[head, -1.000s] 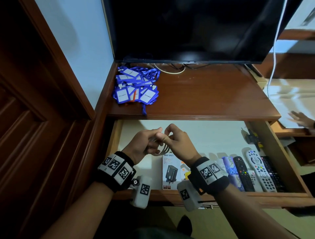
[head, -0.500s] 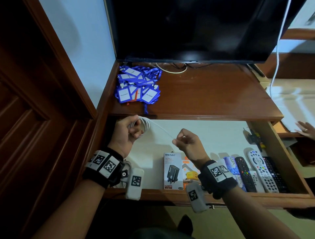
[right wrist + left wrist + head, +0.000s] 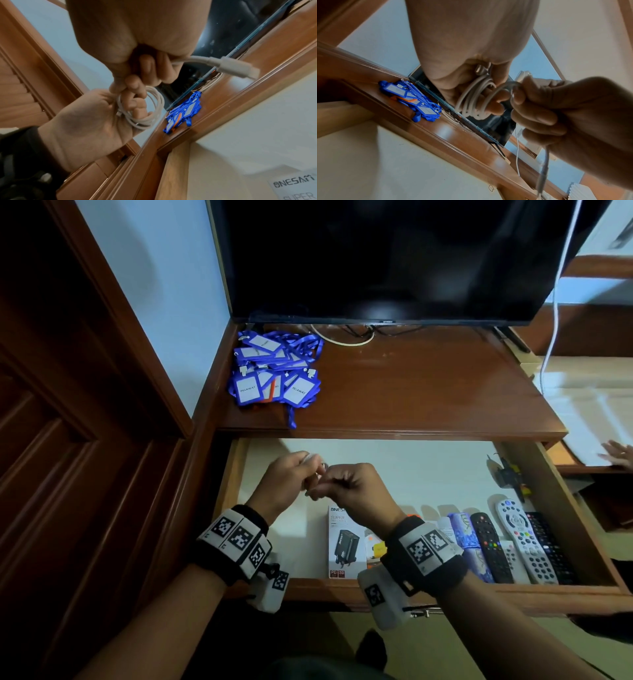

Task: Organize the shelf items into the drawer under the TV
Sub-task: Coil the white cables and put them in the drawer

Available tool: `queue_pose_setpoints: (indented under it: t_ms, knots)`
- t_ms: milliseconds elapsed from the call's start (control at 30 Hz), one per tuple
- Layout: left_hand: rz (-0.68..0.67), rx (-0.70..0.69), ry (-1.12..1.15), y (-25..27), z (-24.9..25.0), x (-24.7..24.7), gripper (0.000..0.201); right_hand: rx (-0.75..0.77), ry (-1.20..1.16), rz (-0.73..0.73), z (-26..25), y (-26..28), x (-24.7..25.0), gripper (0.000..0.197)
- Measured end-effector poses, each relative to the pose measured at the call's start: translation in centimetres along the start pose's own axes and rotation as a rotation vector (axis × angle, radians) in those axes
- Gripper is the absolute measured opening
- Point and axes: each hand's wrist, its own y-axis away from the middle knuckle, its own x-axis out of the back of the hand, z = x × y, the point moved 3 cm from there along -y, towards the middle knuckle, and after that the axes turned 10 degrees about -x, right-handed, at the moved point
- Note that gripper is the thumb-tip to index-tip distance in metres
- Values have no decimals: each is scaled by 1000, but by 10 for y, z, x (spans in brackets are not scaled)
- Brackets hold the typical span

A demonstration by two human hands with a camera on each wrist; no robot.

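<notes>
My left hand (image 3: 291,477) holds a coil of white cable (image 3: 476,98) over the open drawer (image 3: 239,474) below the TV (image 3: 376,258). My right hand (image 3: 349,487) is close beside it, its fingers curled round the cable's free end, whose plug (image 3: 238,67) sticks out of the fist. In the right wrist view the white cable (image 3: 150,111) loops around my left fingers. A pile of blue lanyard badges (image 3: 274,371) lies on the wooden shelf (image 3: 428,392) at the left, under the TV.
The drawer holds a charger box (image 3: 344,542), small packets (image 3: 462,529) and several remote controls (image 3: 520,542) along its front right. Another person's hand (image 3: 616,453) rests on a white surface at the far right. A white wire (image 3: 555,302) hangs past the TV's right edge.
Half a second ago my hands were apart with the cable stretched between them. Now they are together again and the stretched length is wound into the coil.
</notes>
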Motion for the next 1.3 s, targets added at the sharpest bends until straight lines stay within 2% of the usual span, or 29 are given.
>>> queue_pose_setpoints:
  t_ms: [133, 200, 267, 333, 433, 567, 700, 833, 933, 1000, 1100, 1300]
  knots:
    - [-124, 45, -4, 4, 0, -4, 42, 5, -126, 3, -2, 1, 0, 13]
    - [-97, 114, 45, 5, 2, -7, 42, -26, -118, 96, 4, 1, 2, 8]
    - [-68, 173, 66, 5, 3, -8, 44, -85, -111, 149, 8, 1, 4, 23]
    - [-62, 179, 24, 4, 2, -10, 44, -126, -93, 110, 10, 2, 6, 29]
    - [-46, 192, -45, 2, -1, -10, 39, -136, 59, 28, 10, 1, 8, 19]
    - [-37, 218, -106, 2, -4, -12, 39, -241, 57, -45, 16, -4, 9, 20]
    - [-57, 84, -288, 2, 1, -8, 30, -315, 19, -72, 23, 1, 7, 22]
    - [-95, -59, -289, 6, 2, -5, 15, -374, -105, -74, 28, 5, 6, 19]
    - [-111, -164, -267, 8, 1, -2, 21, -388, -162, -13, 27, 3, 11, 24]
    - [-147, -204, -242, 8, 1, 1, 38, -391, -227, -4, 26, 2, 14, 28]
    - [-207, -219, -256, 6, 1, 6, 54, -379, -320, -16, 23, 2, 18, 29]
    - [-207, -127, -190, 7, -1, 11, 42, -332, -446, 30, 26, 1, 18, 18]
